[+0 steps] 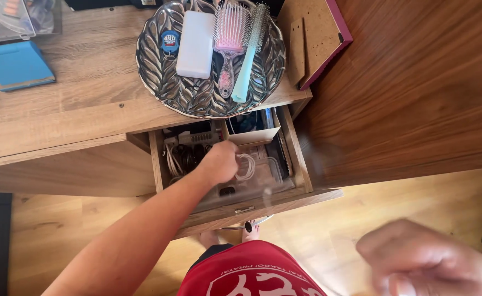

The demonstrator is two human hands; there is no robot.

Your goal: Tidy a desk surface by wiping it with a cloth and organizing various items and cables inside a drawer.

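1. We keep our left hand [219, 162] inside the open drawer [301, 164], fingers curled around the white cable coil [246, 166] at three o'clock of it.
2. We hold our blurred right hand [432, 257] clear; whether it grips anything, we cannot tell.

Your left hand [219, 163] reaches into open drawer [298, 159], fingers closed on coiled white cable [246, 166]. Your right hand [432, 260] blurred, near camera, grip unclear. Silver tray [159, 71] on desk above holds 2 hairbrushes.
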